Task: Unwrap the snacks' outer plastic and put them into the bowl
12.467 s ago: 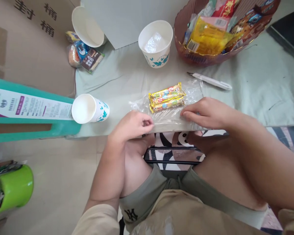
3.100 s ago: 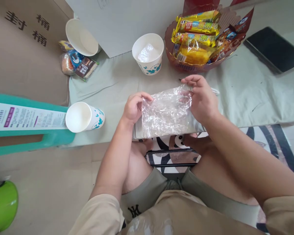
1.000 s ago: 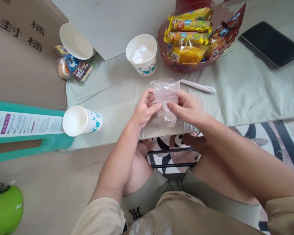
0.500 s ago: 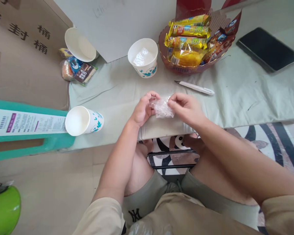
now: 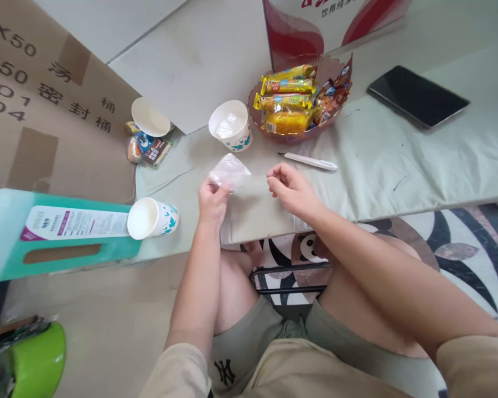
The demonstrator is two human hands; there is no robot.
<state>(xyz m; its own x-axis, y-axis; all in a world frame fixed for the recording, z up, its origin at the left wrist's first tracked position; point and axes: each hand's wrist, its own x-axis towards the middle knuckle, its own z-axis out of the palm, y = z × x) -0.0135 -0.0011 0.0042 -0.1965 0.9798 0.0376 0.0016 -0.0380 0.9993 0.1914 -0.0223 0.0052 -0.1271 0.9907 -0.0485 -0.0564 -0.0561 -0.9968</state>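
My left hand [image 5: 213, 198] is closed on a crumpled clear plastic wrapper [image 5: 229, 171], lifted a little above the pale green cloth on the table [image 5: 398, 160]. My right hand [image 5: 290, 188] hovers just to the right of the wrapper, apart from it, with its fingers curled loosely and nothing visible in them. A white paper cup with teal leaves [image 5: 231, 125] stands beyond the wrapper and holds some clear plastic.
A reddish bowl of yellow snack bars [image 5: 296, 102] sits at the back, a white utility knife [image 5: 309, 161] before it. A dark phone [image 5: 417, 102] lies far right. Another cup [image 5: 151, 218] lies on its side against a teal box [image 5: 66, 232]. Snack packets [image 5: 147, 149], cardboard left.
The flat wrapper was folded and crumpled small between both hands. Now my right hand has let go and my left lifts it leftward. The camera has tilted up.
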